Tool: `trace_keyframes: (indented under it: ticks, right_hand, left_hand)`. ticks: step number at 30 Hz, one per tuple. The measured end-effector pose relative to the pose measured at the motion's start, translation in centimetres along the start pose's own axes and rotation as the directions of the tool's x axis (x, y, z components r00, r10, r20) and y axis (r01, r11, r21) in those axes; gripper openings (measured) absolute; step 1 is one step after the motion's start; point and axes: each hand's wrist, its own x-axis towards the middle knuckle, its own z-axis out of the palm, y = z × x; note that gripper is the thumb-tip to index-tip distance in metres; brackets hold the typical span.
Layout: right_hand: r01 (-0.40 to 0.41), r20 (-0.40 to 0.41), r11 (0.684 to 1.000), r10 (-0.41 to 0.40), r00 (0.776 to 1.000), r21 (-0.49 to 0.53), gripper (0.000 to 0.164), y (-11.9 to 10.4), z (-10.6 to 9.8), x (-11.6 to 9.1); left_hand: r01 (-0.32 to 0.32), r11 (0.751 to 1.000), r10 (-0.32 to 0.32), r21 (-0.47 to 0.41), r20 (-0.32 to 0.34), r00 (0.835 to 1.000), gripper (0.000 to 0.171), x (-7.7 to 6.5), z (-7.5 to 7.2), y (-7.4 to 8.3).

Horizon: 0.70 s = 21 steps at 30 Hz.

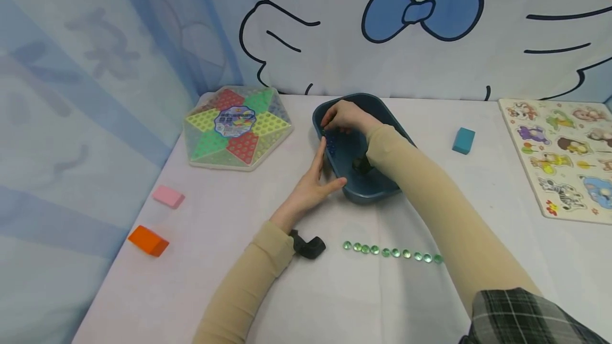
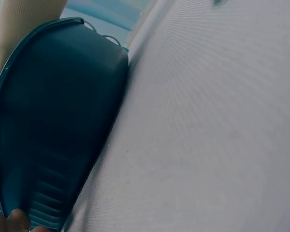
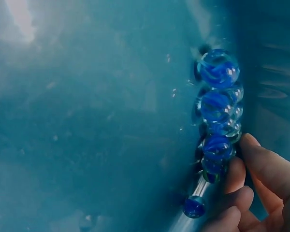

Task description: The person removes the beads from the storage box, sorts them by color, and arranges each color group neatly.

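Note:
A dark teal plastic basin point(image 1: 364, 196) stands on the table. Inside, several blue swirled glass marbles point(image 3: 217, 106) lie in a cluster along one side wall, with one marble point(image 3: 194, 207) a little apart. My right hand point(image 1: 348, 117) reaches into the basin with curled fingers. In the right wrist view its thumb and fingertips point(image 3: 236, 175) are right at the marbles; I cannot tell whether one is pinched between them. My left hand point(image 1: 312, 187) rests against the basin's outside, fingers extended along the left wall and thumb spread toward the near end.
A row of green glass beads point(image 1: 385, 252) lies in front of the basin. Left are a hexagonal box point(image 1: 263, 147), a pink block point(image 1: 168, 196) and an orange block point(image 1: 148, 241). Right are a teal block point(image 1: 463, 140) and an animal puzzle board point(image 1: 535, 169). A printed curtain point(image 1: 334, 62) hangs behind.

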Motion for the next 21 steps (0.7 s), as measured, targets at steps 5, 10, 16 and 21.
trace_keyframes:
  ticks: [5,10,16,21]
  right_hand:
    - [0.002,0.001,1.0,-0.002,1.0,-0.013,0.023,0.02,0.08,-0.08]
    - [0.02,-0.004,0.999,-0.02,1.0,-0.037,0.022,-0.07,0.14,-0.13]
    - [0.025,-0.007,0.998,-0.025,1.0,-0.066,0.021,-0.23,0.36,-0.05]
    - [0.025,-0.013,0.997,-0.026,1.0,-0.075,0.022,-0.31,0.46,-0.06]
  left_hand:
    - [0.009,1.0,-0.009,0.0,-0.01,1.0,0.093,0.0,0.15,-0.02]
    - [0.029,1.0,-0.029,-0.007,-0.01,1.0,0.092,-0.02,0.13,0.08]
    - [0.035,0.999,-0.035,-0.013,-0.011,0.999,0.092,-0.08,0.15,0.12]
    - [0.015,1.0,-0.015,-0.019,-0.006,1.0,0.093,-0.11,0.17,0.12]
